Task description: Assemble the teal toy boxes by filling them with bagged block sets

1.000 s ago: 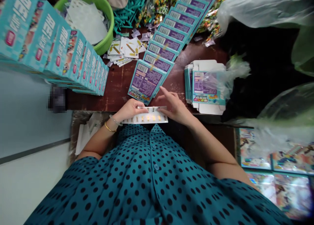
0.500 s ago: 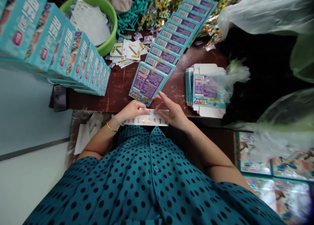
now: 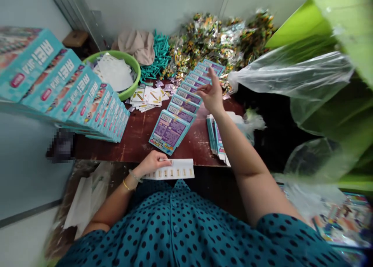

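Note:
My left hand (image 3: 154,162) grips a white sticker sheet (image 3: 182,169) with rows of small gold labels, low in front of my shirt at the table edge. My right hand (image 3: 212,94) reaches out above a row of overlapping teal and purple boxes (image 3: 169,130). Its thumb and index finger come together while another finger points up. Anything pinched there is too small to make out. Small yellow strips show on some of the boxes.
Teal boxes (image 3: 87,100) stand stacked at left. Behind them are a green basin (image 3: 135,70), printed cards (image 3: 148,96), teal sticks (image 3: 159,55) and shiny packets (image 3: 210,34). Flattened cartons (image 3: 214,136) lie beneath my right forearm; clear plastic bags (image 3: 291,72) hang at right.
My right hand has left the sticker sheet and moved up and forward over the box row. The left hand still holds the sheet. The view has tilted up, showing more wall.

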`<state>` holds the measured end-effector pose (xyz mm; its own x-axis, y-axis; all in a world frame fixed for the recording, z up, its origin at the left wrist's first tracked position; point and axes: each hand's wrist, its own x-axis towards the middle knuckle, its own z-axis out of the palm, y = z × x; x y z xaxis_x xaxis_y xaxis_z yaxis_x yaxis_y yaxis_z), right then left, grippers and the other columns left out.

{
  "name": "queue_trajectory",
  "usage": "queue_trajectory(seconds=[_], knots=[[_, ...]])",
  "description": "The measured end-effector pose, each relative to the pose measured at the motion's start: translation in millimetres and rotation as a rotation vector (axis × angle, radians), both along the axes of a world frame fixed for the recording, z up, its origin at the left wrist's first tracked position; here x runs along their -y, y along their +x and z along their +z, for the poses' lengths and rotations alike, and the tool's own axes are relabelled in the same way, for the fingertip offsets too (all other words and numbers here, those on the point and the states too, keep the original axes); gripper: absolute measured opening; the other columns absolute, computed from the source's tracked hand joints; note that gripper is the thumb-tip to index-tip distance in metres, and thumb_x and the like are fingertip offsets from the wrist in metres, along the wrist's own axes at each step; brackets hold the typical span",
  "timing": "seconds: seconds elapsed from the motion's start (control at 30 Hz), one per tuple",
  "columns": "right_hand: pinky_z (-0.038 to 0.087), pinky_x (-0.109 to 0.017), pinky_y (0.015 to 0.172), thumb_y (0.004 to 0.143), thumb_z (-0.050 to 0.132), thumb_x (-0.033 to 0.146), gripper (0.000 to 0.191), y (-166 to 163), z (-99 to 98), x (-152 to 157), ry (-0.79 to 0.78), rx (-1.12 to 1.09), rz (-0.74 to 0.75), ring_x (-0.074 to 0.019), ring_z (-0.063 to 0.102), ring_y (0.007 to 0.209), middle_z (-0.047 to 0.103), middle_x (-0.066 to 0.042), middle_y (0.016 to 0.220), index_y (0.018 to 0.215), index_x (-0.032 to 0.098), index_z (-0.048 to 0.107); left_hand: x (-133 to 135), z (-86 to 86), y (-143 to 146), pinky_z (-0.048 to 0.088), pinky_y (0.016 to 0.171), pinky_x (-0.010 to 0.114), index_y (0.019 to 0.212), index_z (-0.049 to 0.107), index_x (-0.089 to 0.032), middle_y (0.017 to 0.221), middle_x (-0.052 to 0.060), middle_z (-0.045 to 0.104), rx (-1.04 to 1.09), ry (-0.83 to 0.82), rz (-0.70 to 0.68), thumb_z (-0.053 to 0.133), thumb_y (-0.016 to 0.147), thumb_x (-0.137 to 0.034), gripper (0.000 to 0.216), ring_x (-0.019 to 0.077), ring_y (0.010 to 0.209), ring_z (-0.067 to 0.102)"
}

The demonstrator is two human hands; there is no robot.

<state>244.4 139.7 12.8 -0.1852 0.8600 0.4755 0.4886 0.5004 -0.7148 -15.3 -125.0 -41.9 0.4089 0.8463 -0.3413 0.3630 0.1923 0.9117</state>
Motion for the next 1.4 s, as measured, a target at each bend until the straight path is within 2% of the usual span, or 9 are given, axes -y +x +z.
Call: queue_trajectory(seconds=[0.27, 0.47, 0.6, 0.77, 0.87, 0.97, 1.1, 1.23, 1.4], knots=[[0.056, -0.054, 0.101, 0.083, 0.067, 0.017, 0.087, -7.7, -3.5, -33.1, 0.049, 0.155, -0.015, -0.0305, 0.065, 0.119, 0.047, -0.01, 0.159, 0.162, 0.03, 0.031, -7.3, -17.9, -6.3, 0.035, 0.056, 0.023, 0.072, 0.076, -0.013, 0.062, 0.0, 0.064, 0.02, -0.053, -0.016, 0.073, 0.079, -0.054, 0.041, 0.0124, 0.059, 0.051], [0.061, -0.042, 0.084, 0.084, 0.066, 0.023, 0.084, 13.0, -1.8, -56.8, -0.117, 0.01, -0.037, -0.0205, 0.07, 0.081, 0.076, -0.008, 0.115, 0.161, 0.025, 0.032, -26.5, -18.3, -12.3, 0.037, 0.058, 0.023, 0.072, 0.077, -0.014, 0.064, 0.001, 0.066, 0.046, -0.013, 0.0, 0.073, 0.078, -0.055, 0.042, 0.0132, 0.062, 0.053], [0.058, -0.046, 0.088, 0.082, 0.067, 0.022, 0.077, 1.2, -16.1, -62.2, -0.078, 0.1, -0.065, -0.0213, 0.068, 0.083, 0.077, -0.007, 0.106, 0.155, 0.024, 0.043, -36.6, -18.2, -12.6, 0.037, 0.059, 0.024, 0.072, 0.077, -0.015, 0.065, 0.001, 0.067, 0.05, -0.007, 0.01, 0.075, 0.077, -0.054, 0.039, 0.0137, 0.063, 0.054], [0.041, -0.062, 0.112, 0.079, 0.076, 0.026, 0.051, 12.3, -5.8, -65.3, 0.08, 0.226, -0.32, -0.0346, 0.056, 0.128, 0.067, -0.013, 0.133, 0.129, 0.023, 0.065, -39.4, -20.0, -14.7, 0.038, 0.059, 0.024, 0.073, 0.078, -0.016, 0.068, 0.002, 0.07, 0.073, -0.002, 0.016, 0.074, 0.079, -0.048, 0.033, 0.014, 0.064, 0.057], [0.053, -0.047, 0.096, 0.082, 0.072, 0.027, 0.019, 25.6, -2.2, -76.6, -0.096, 0.124, -0.297, -0.0291, 0.067, 0.102, 0.075, -0.011, 0.102, 0.098, 0.017, 0.074, -39.8, -22.4, -16.2, 0.039, 0.06, 0.024, 0.072, 0.078, -0.016, 0.068, 0.002, 0.071, 0.079, 0.009, 0.026, 0.075, 0.079, -0.047, 0.032, 0.0141, 0.063, 0.057], [0.055, -0.038, 0.082, 0.082, 0.07, 0.024, 0.01, 25.5, -8.9, -92.2, -0.229, 0.125, -0.243, -0.0223, 0.067, 0.079, 0.074, -0.007, 0.08, 0.085, 0.015, 0.074, -40.8, -22.6, -15.5, 0.039, 0.059, 0.023, 0.072, 0.079, -0.016, 0.067, 0.002, 0.071, 0.073, 0.025, 0.034, 0.075, 0.078, -0.046, 0.031, 0.014, 0.062, 0.058], [0.046, -0.049, 0.103, 0.085, 0.069, 0.024, 0.023, 14.0, -2.0, -97.0, -0.059, 0.348, -0.37, -0.0283, 0.065, 0.104, 0.074, -0.013, 0.107, 0.106, 0.016, 0.074, -41.1, -18.6, -13.5, 0.04, 0.058, 0.022, 0.073, 0.08, -0.015, 0.068, 0.003, 0.073, 0.08, 0.074, 0.054, 0.075, 0.079, -0.047, 0.033, 0.014, 0.063, 0.06], [0.047, -0.051, 0.104, 0.093, 0.064, 0.03, 0.043, -0.1, 26.6, -25.2, 0.067, 0.264, -0.281, -0.0289, 0.063, 0.115, 0.068, -0.013, 0.127, 0.135, 0.021, 0.062, -37.3, -10.9, -12.6, 0.04, 0.057, 0.022, 0.073, 0.079, -0.015, 0.067, 0.003, 0.072, 0.061, 0.127, 0.088, 0.074, 0.082, -0.046, 0.033, 0.0136, 0.063, 0.06], [0.056, -0.031, 0.086, 0.093, 0.066, 0.03, 0.033, -21.8, 22.2, 143.3, -0.312, 0.307, 0.574, -0.0206, 0.071, 0.096, 0.076, -0.005, 0.108, 0.125, 0.023, 0.069, -32.8, 5.1, -10.2, 0.042, 0.063, 0.025, 0.076, 0.08, -0.019, 0.068, 0.001, 0.072, -0.037, 0.278, 0.087, 0.077, 0.083, -0.044, 0.026, 0.0142, 0.064, 0.059]])
